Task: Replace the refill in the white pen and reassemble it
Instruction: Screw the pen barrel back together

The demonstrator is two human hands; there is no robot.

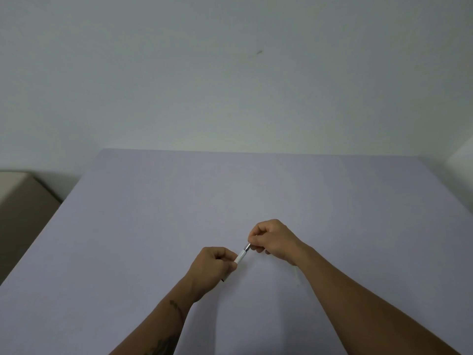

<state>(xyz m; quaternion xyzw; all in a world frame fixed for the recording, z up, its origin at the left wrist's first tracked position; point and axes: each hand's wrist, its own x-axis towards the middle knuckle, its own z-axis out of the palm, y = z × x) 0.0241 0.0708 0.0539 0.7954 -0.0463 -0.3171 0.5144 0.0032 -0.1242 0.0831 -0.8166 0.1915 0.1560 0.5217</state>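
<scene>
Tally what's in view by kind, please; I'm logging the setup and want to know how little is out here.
Hands: 2, the left hand and right hand, both gripping the pen
Pens: 1, the white pen, held above the table
Thin pale sticks, perhaps a refill: 1, on the table
Tables: 1
Total: 5

Pale lilac table [230, 190], plain grey-white wall [230, 73] behind, beige box-like object [23, 201] at far left
</scene>
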